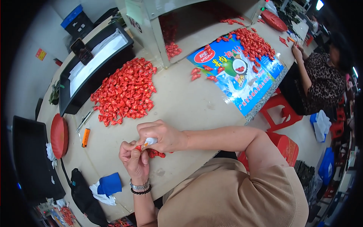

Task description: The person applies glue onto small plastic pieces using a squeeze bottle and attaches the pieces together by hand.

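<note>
Near the table's front edge, my left hand pinches a small glossy red piece between thumb and fingers. My right hand is closed around a small white squeeze bottle, its narrow tip touching or very close to the red piece. Just what the red piece is cannot be made out. Several similar pieces lie on the table beneath my hands, partly hidden by them. Beyond my hands is a large heap of red pieces.
A black tray holding white paper, with a phone on its edge, stands far left. An orange lighter, tweezers-like metal tool, red dish and blue cloth lie left. More pieces cover a blue poster; a co-worker sits right.
</note>
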A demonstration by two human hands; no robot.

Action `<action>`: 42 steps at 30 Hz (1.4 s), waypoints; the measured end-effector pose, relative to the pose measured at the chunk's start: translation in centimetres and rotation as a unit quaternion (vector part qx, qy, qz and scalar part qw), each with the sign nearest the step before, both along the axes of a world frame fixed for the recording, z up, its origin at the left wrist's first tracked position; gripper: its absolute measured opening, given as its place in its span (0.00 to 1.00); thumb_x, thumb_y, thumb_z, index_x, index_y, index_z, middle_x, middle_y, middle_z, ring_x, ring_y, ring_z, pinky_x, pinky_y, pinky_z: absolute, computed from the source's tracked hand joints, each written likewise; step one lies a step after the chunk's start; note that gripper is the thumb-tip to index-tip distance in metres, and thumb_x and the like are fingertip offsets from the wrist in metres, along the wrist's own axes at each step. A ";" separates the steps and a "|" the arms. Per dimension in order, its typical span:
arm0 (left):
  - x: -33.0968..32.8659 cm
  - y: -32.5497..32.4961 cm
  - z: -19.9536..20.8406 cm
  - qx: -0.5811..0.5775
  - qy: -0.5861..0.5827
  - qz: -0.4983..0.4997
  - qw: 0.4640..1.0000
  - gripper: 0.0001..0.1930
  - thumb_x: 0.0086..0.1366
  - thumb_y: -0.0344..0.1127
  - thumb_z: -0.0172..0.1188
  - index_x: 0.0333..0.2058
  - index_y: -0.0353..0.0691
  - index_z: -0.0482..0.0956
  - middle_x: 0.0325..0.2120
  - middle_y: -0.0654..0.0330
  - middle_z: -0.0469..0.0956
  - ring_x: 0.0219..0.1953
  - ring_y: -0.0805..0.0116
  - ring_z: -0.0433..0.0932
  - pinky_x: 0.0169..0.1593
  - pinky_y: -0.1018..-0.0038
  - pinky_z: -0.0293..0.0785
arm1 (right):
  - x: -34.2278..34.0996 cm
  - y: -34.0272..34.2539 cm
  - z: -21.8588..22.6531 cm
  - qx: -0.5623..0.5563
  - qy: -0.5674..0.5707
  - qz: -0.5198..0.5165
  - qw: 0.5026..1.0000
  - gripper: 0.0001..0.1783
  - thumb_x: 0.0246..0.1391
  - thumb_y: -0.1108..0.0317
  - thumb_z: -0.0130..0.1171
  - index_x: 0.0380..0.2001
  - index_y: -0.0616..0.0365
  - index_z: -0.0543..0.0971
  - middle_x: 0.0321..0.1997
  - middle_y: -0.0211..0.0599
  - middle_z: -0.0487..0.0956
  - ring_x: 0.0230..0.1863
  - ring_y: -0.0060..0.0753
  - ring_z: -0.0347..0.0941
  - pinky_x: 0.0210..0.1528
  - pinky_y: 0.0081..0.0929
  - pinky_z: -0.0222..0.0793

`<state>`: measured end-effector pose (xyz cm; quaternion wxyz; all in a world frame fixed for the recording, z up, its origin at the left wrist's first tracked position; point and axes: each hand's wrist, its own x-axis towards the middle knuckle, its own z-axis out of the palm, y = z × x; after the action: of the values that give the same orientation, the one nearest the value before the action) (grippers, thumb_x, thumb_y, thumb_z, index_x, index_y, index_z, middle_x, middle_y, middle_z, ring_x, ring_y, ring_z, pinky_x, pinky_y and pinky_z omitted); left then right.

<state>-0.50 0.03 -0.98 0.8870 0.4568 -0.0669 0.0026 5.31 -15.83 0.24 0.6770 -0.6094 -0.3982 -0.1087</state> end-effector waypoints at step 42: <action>0.4 0.9 0.3 0.060 0.010 0.005 0.998 0.07 0.60 0.26 0.60 0.25 0.37 0.72 0.16 0.66 0.71 0.15 0.83 0.69 0.17 0.83 0.64 | 0.0 0.6 0.5 -0.116 -0.068 -0.050 0.990 0.10 0.38 0.85 0.63 0.26 0.60 0.77 0.22 0.36 0.71 0.22 0.31 0.65 0.24 0.24 0.61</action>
<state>-0.07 0.96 -0.67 0.8585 0.5097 -0.0563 -0.0016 5.29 -15.25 0.71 0.5672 -0.6938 -0.4223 -0.1362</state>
